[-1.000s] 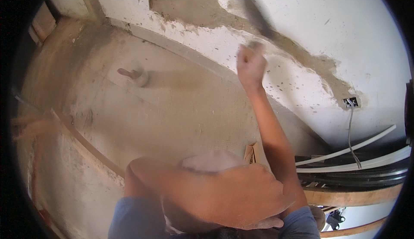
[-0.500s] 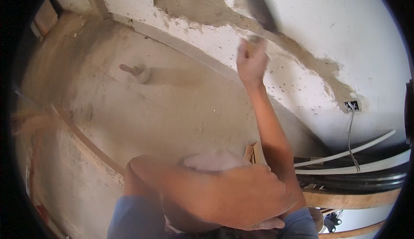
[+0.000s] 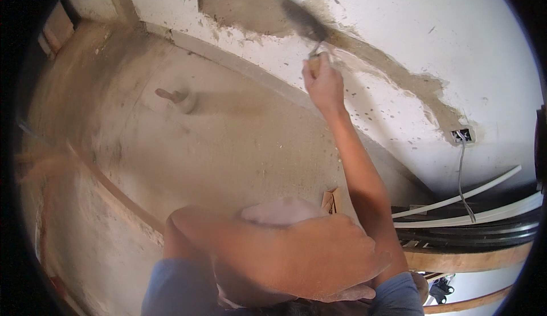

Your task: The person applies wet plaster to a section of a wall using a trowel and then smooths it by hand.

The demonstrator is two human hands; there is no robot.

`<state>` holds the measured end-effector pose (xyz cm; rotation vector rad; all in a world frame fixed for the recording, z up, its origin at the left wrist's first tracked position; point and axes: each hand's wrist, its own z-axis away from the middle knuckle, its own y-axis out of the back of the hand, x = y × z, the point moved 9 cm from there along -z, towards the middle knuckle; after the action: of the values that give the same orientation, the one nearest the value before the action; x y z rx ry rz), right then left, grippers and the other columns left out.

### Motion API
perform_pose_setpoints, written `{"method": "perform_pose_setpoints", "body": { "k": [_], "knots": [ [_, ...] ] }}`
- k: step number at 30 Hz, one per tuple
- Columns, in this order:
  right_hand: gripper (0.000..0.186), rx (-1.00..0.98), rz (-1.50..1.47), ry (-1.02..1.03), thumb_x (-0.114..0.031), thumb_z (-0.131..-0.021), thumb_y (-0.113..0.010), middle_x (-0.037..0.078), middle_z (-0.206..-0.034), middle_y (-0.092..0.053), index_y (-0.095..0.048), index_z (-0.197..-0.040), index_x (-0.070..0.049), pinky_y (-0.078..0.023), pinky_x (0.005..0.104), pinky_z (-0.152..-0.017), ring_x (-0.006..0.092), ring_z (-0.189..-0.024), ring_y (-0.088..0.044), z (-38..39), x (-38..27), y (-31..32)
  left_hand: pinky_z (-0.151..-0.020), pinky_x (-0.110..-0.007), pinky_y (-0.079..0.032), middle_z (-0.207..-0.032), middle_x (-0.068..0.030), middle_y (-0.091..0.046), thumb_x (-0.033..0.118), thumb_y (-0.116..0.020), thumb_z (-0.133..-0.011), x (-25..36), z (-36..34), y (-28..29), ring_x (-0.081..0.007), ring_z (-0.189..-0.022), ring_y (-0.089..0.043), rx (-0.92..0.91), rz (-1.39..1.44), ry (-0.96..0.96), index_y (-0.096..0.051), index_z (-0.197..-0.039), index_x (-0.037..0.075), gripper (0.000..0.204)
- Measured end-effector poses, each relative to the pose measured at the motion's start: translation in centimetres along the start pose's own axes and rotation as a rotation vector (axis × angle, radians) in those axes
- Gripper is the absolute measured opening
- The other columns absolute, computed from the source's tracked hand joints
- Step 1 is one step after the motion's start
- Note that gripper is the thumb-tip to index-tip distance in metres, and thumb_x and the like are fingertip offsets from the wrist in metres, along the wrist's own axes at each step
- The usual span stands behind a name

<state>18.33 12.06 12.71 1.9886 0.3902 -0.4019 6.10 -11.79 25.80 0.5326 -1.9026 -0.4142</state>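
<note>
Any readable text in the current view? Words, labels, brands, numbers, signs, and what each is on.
None readable.
Trowel in right hand: blurred, no marking legible.
Electrical box: too small to tell.
Wall: specks and patches, no lettering visible.
White strips: no lettering visible.

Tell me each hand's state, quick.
Left hand: back turned up, fingers mostly hidden; open, closed or holding something cannot be told.
Right hand: closed, holding a trowel.
</note>
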Motion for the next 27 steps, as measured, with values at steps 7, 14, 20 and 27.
{"method": "perform_pose_setpoints", "body": {
  "k": [7, 14, 20, 27],
  "knots": [
    [0.028, -0.079, 0.035, -0.040, -0.026, -0.095, -0.063, 0.025, -0.076, -0.068, -0.051, -0.102, -0.002, -0.053, 0.0511, -0.066, 0.0442, -0.074, -0.068, -0.8, 0.9, 0.0, -0.064, -0.043, -0.053, -0.072, -0.0194, -0.065, 0.040, -0.066, -0.090, 0.7, 0.3, 0.9, -0.0361, -0.070, -0.068, 0.102, -0.057, 0.015, -0.065, -0.089, -0.001, 0.041],
    [0.031, -0.134, 0.132, 0.026, -0.028, -0.096, -0.063, 0.025, -0.076, -0.068, -0.049, -0.102, -0.002, -0.053, 0.0521, -0.065, 0.0452, -0.074, -0.068, -0.5, -0.9, -0.7, -0.064, -0.044, -0.052, -0.071, -0.0195, -0.065, 0.039, -0.067, -0.089, 0.3, 0.3, 1.2, -0.0361, -0.070, -0.068, 0.095, -0.062, 0.054, -0.065, -0.088, -0.001, 0.040],
    [0.029, -0.091, 0.090, -0.007, -0.027, -0.095, -0.064, 0.023, -0.078, -0.069, -0.051, -0.103, -0.003, -0.054, 0.0491, -0.065, 0.0426, -0.074, -0.069, 0.2, 0.0, 0.2, -0.062, -0.044, -0.052, -0.070, -0.0191, -0.065, 0.040, -0.068, -0.089, 0.0, 0.4, 1.1, -0.0361, -0.069, -0.068, 0.103, -0.013, 0.010, -0.065, -0.090, -0.002, 0.042],
    [0.031, -0.033, 0.035, 0.006, -0.029, -0.096, -0.063, 0.023, -0.081, -0.070, -0.053, -0.104, -0.001, -0.054, 0.0497, -0.065, 0.0408, -0.070, -0.069, -0.7, -0.6, 1.6, -0.064, -0.046, -0.052, -0.073, -0.0191, -0.066, 0.040, -0.068, -0.089, 0.1, 0.1, 1.1, -0.0360, -0.072, -0.069, 0.067, -0.008, 0.011, -0.064, -0.094, -0.003, 0.043]
  ]
}}
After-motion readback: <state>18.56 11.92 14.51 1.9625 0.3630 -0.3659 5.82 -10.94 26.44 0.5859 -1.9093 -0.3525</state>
